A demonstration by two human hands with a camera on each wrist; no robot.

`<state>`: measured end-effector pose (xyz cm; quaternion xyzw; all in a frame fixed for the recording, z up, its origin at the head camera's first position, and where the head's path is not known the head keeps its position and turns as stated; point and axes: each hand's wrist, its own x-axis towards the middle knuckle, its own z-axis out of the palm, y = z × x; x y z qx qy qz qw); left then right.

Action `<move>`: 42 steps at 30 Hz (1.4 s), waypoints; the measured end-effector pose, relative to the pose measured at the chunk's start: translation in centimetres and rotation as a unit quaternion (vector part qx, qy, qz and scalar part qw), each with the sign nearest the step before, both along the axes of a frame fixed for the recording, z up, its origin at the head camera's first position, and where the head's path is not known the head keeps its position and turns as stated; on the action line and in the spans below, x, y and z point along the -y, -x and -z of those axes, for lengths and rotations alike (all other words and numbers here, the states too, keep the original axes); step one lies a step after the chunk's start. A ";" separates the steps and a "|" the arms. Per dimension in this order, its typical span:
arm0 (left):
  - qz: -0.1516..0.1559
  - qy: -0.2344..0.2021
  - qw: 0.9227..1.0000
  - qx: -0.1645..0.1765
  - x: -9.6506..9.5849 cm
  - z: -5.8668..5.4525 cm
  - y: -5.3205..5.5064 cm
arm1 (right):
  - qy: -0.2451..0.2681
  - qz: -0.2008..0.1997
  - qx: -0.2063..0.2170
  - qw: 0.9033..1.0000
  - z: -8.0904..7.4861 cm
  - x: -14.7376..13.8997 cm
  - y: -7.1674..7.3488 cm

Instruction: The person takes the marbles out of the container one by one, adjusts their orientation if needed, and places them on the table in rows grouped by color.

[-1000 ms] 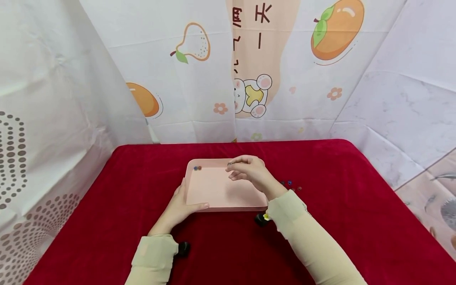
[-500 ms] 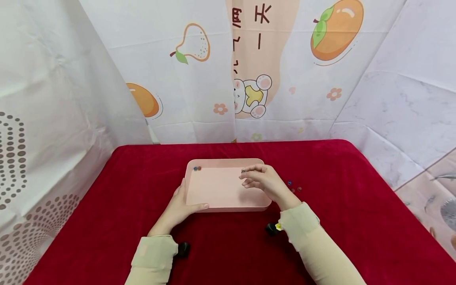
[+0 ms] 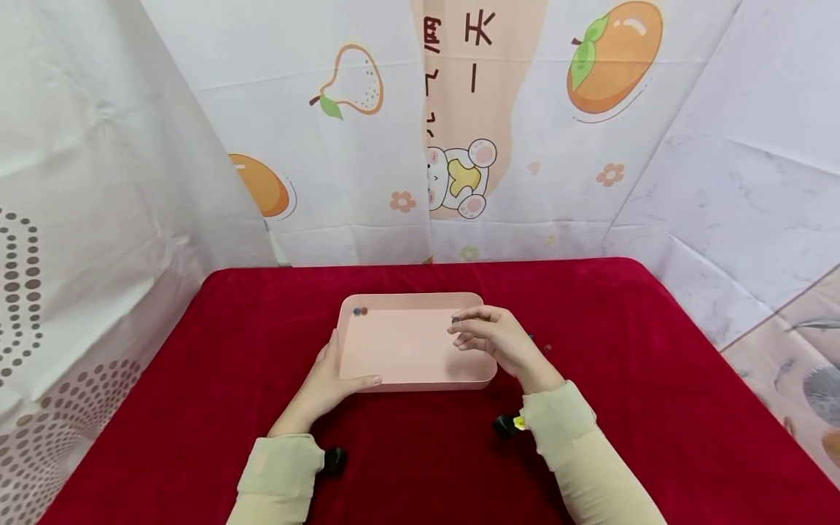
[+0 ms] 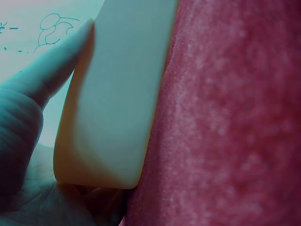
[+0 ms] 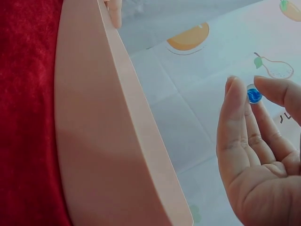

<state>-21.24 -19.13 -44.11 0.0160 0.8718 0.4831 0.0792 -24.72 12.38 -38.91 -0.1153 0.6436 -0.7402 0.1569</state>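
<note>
Thumb and fingertips of my right hand (image 3: pixel 496 337) pinch a clear marble with blue swirls (image 5: pixel 254 96), held up over the right part of a pink tray (image 3: pixel 403 346). My left hand (image 3: pixel 330 382) grips the tray's near left corner. In the left wrist view its thumb (image 4: pixel 61 63) lies along the rim, and the other fingers are mostly hidden by the tray. Inside the tray's far left corner, a blue marble (image 3: pixel 357 311) and an orange-brown marble (image 3: pixel 364 311) sit side by side.
Right of the tray, a reddish marble (image 3: pixel 547 348) and a blue marble (image 3: pixel 531 336), partly hidden by my right hand, lie on the red cloth (image 3: pixel 407 467). A printed curtain (image 3: pixel 367 160) hangs behind the table.
My right hand has moved right and slightly toward me, from over the tray's middle to its right side, still pinching a marble. My left hand keeps its grip on the tray.
</note>
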 end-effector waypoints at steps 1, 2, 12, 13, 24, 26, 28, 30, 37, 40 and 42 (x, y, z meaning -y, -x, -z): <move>0.000 -0.002 1.000 -0.001 0.0 0.0 0.0 | 0.001 0.000 -0.001 1.000 0.0 -0.1 0.0; 0.000 -0.004 1.000 0.000 0.0 0.0 -0.1 | 0.003 0.001 0.000 1.000 0.1 -0.1 -0.1; 0.000 -0.008 1.000 -0.003 -0.1 0.0 -0.1 | 0.017 0.011 0.008 1.000 0.4 -0.6 -0.4; 0.000 -0.008 1.000 -0.004 -0.1 0.0 -0.1 | 0.017 0.010 0.008 1.000 0.5 -0.7 -0.4; -0.001 0.005 1.000 0.012 -0.1 -0.2 -0.2 | 0.012 0.008 0.025 1.000 0.3 -2.4 -0.1; -0.001 0.008 1.000 0.014 -0.1 -0.2 -0.2 | 0.007 0.008 0.024 1.000 0.3 -2.7 0.0; -0.001 0.009 1.000 0.014 0.0 -0.3 -0.2 | 0.001 0.010 0.022 1.000 0.2 -3.0 0.1; -0.001 0.008 1.000 0.015 0.0 -0.2 -0.2 | -0.002 0.013 0.021 1.000 0.2 -3.4 0.2; -0.002 0.015 1.000 0.021 0.0 -0.3 -0.1 | -0.015 0.029 0.020 0.999 0.1 -4.7 0.4; 0.003 0.020 1.000 0.020 0.0 -0.4 -0.1 | -0.019 0.038 0.023 0.999 0.4 -5.3 0.5; 0.006 0.022 1.000 0.016 0.0 -0.5 0.0 | -0.020 0.045 0.021 0.999 0.5 -5.8 0.6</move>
